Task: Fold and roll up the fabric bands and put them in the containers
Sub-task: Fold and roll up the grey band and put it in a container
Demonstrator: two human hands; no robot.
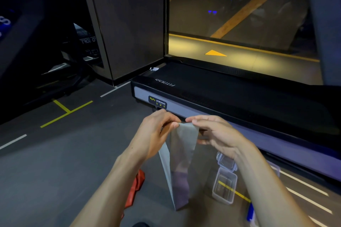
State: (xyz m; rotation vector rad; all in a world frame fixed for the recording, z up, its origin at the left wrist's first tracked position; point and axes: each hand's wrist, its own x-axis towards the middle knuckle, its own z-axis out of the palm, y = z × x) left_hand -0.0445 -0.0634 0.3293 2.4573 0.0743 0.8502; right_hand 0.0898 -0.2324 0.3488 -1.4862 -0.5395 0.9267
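Observation:
A grey fabric band (180, 162) hangs down in a long loop between my hands. My left hand (156, 134) pinches its top edge at the left corner. My right hand (215, 132) holds the top edge at the right, thumb and fingers round the fabric. Below my right wrist a clear plastic container (224, 186) stands open on the floor, its lid (226, 161) flipped back. A red band (135, 190) lies crumpled on the floor under my left forearm, partly hidden.
A black treadmill base (221, 97) with a "Body Strong" label runs across just beyond my hands. A blue object (251, 214) lies at the lower right. The dark floor (64, 153) has yellow and white lines. A dark pillar (129, 24) stands behind.

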